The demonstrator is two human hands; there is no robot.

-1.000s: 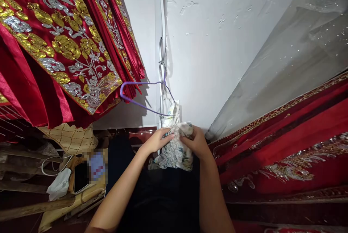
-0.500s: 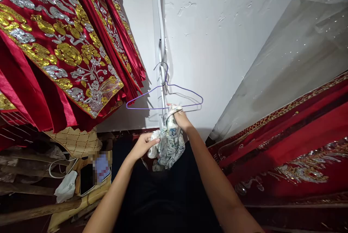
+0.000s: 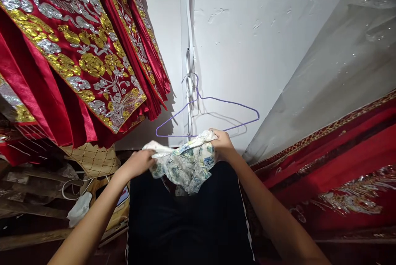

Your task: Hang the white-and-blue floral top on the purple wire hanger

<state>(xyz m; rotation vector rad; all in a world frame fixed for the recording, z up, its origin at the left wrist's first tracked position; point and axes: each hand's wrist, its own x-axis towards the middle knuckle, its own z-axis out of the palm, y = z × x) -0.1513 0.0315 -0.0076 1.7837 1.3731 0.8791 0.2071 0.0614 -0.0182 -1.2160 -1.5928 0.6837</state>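
Note:
A crumpled garment, white with a blue and green print, is stretched between my two hands just above my lap. My left hand is closed on its left upper edge. At the right upper edge, my right hand grips the same cloth. Right behind the garment hangs a purple wire hanger, its hook caught on a white strap against the wall. The cloth overlaps part of the hanger's lower bar. What kind of garment it is I cannot make out.
Red skirts with gold and silver sequins hang at the left. A sheer plastic cover and red embroidered cloth slope along the right. Low at the left are a white crumpled tissue, a phone and wooden poles.
My hands have moved apart, my left one leftward, spreading the bunched garment wide. The hanger has tilted, its right end now nearer my right hand.

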